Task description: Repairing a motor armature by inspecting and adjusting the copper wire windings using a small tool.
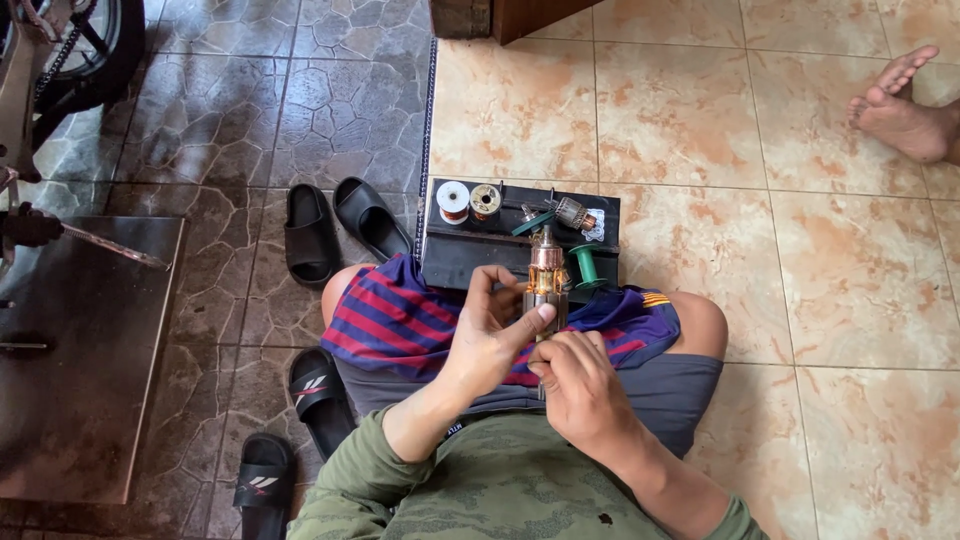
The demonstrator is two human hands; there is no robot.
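Here both hands' fingers (543,313) grip motor armature (546,272) near black board (470,250) edge.

Olive-green sleeves (370,480), grey shorts (680,390)

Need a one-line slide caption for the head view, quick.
Seated person's left hand and right hand hold a copper-wound motor armature upright above a black tray of wire spools.

The floor is split: dark stone-pattern tiles (300,110) are laid on the left, beige marbled tiles (700,130) on the right. A wooden corner (500,15) is seen above.
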